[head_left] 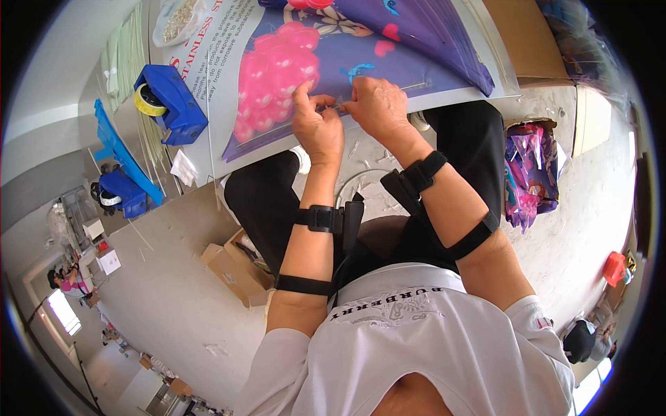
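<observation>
A purple printed sheet (347,59) with pink balloons, hearts and blue birds lies on the table, its far right part folded over in a roll. At its near edge, my left hand (319,128) is bent, with the thumb and fingers drawn together. My right hand (379,109) is close beside it, fingers curled in a pinch. Between the fingertips is something small and clear that I cannot make out. A thin pale strip (413,87) runs along the sheet's near edge, under or beside both hands.
Left on the table are a blue tape dispenser (170,104) with yellow tape, a second blue dispenser (123,193) and a bag of small pieces (179,24). A box of purple printed packets (531,166) stands right, an open carton (236,270) lower left. Other people are far off.
</observation>
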A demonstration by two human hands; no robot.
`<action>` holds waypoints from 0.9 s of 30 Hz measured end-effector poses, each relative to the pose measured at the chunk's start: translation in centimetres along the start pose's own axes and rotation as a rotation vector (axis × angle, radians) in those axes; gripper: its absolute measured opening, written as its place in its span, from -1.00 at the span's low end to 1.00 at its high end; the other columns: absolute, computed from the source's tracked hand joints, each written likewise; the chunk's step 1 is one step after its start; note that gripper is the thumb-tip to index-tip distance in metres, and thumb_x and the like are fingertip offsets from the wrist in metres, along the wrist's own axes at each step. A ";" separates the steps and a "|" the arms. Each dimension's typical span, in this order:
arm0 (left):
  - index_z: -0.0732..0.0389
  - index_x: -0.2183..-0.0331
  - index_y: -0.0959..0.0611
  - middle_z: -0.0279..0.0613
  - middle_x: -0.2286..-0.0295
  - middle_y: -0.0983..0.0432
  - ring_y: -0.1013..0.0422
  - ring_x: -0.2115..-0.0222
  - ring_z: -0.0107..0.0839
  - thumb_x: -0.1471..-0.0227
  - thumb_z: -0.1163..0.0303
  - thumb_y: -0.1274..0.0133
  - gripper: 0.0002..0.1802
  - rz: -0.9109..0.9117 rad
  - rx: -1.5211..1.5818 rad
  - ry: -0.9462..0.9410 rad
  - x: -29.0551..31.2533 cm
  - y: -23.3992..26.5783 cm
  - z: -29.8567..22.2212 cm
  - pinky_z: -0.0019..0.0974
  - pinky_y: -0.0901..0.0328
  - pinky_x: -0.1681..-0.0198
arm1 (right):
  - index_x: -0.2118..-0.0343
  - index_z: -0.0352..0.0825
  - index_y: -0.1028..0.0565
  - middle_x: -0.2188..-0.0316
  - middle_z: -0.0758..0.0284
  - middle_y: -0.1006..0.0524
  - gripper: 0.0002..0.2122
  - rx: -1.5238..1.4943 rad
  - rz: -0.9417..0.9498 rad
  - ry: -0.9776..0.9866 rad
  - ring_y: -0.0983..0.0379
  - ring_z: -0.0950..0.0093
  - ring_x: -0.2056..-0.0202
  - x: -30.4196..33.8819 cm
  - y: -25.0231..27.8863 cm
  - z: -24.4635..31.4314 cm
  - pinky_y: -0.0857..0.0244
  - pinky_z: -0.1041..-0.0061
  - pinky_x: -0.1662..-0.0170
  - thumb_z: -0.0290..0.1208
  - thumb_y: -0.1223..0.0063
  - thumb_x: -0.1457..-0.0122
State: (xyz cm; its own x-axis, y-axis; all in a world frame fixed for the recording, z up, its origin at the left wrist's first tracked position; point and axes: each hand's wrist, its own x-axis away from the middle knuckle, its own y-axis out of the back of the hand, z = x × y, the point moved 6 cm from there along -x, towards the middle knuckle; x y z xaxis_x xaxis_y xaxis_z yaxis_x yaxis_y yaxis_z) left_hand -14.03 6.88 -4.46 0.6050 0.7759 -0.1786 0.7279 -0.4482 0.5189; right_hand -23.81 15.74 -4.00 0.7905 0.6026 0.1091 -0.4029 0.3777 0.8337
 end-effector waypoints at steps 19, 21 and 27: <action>0.38 0.47 -0.55 -0.45 0.71 -0.18 0.00 0.80 -0.69 0.12 0.49 -0.03 -0.87 0.245 0.724 0.884 0.3 3.6 3.6 -0.55 0.16 0.79 | 0.48 -0.29 -0.57 0.50 0.20 -0.54 -0.66 0.127 0.092 -0.025 -0.51 0.23 0.40 -1.4 0.6 1.2 -0.36 0.32 0.36 -0.06 -0.22 0.14; 0.40 0.48 -0.55 -0.46 0.72 -0.17 0.00 0.80 -0.69 0.10 0.50 -0.02 -0.87 0.239 0.671 0.872 0.3 3.4 3.7 -0.54 0.16 0.79 | 0.49 -0.29 -0.57 0.50 0.20 -0.54 -0.65 0.120 0.085 -0.025 -0.51 0.23 0.41 -1.4 0.6 1.1 -0.36 0.32 0.37 -0.05 -0.21 0.13; 0.41 0.44 -0.56 -0.52 0.75 -0.12 0.02 0.81 -0.72 0.12 0.50 -0.06 -0.85 0.220 0.576 0.852 -0.1 3.0 3.2 -0.56 0.17 0.78 | 0.56 -0.35 -0.51 0.54 0.16 -0.52 -0.60 0.103 0.049 0.020 -0.48 0.18 0.44 -1.3 0.6 1.0 -0.33 0.28 0.42 -0.01 -0.18 0.12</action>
State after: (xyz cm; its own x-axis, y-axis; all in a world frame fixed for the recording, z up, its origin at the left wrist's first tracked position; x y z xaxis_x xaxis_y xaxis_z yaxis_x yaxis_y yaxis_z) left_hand -10.88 4.01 -5.51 0.4783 0.6074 0.6343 0.8081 -0.5872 -0.0471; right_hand -24.62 14.53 -3.10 0.7614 0.6327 0.1412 -0.3905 0.2737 0.8790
